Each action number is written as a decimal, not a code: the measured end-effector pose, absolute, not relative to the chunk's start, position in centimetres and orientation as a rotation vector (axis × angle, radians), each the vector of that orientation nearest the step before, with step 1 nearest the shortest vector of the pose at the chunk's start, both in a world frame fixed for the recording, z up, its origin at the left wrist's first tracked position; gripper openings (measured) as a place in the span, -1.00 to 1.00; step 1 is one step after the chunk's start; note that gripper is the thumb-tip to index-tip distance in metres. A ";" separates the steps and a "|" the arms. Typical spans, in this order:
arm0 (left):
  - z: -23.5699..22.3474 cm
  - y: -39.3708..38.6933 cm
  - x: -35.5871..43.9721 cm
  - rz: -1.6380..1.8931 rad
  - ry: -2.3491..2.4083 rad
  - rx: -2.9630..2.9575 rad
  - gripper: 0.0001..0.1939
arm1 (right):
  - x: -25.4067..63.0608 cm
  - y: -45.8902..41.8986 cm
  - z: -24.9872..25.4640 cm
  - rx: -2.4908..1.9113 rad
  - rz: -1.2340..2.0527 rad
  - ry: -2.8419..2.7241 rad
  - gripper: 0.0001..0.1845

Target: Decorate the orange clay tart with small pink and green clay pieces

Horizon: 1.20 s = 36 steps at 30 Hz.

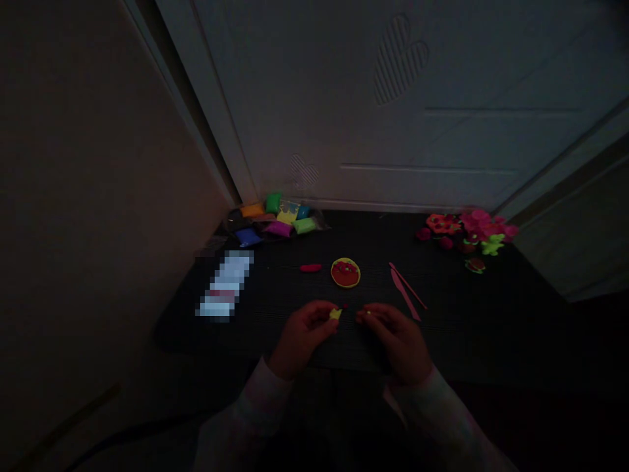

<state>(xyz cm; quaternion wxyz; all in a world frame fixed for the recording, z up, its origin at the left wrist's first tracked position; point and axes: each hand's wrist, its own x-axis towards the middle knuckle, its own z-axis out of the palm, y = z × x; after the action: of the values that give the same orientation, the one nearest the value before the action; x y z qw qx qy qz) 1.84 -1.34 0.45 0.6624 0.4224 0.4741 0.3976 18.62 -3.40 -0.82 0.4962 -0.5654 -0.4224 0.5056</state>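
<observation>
Near the table's front edge, my left hand (308, 333) pinches a small piece of yellow clay (335, 314) between thumb and fingers. Close by on the right, my right hand (397, 337) has thumb and fingertips together around a tiny pale bit (369, 313), too small to name. A small red spot (345, 306) shows between the hands. Just beyond them lies a round red clay disc with a yellow rim (345, 275), with red pieces on its far part. To its left is a red clay roll (310, 268).
A pink modelling knife (405, 296) and a thin pink stick (411, 288) lie right of the disc. Bagged coloured clay (279, 228) sits at the back left, near a blurred bright rectangle (227, 285). Several bright clay shapes (479, 226) stand back right. A white panel (314, 105) rises behind the dark table (466, 314).
</observation>
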 end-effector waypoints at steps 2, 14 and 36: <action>0.4 -1.3 1.8 0.895 1.073 0.952 -0.74 | 18.6 -3.4 -0.9 -1.364 1.229 -1.021 -0.71; 0.3 -1.4 1.9 0.897 1.085 0.960 -0.74 | 18.4 -3.4 -0.3 -1.402 1.203 -1.034 -0.72; 0.3 -1.4 1.8 0.900 1.057 0.953 -0.76 | 18.6 -3.5 -0.4 -1.447 1.147 -1.106 -0.74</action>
<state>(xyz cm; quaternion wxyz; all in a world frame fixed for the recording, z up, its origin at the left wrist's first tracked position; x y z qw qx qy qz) 1.78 -1.41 0.34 0.6661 0.4222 0.4682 0.3985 18.56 -3.53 -0.36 0.4750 -0.5916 -0.4522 0.4689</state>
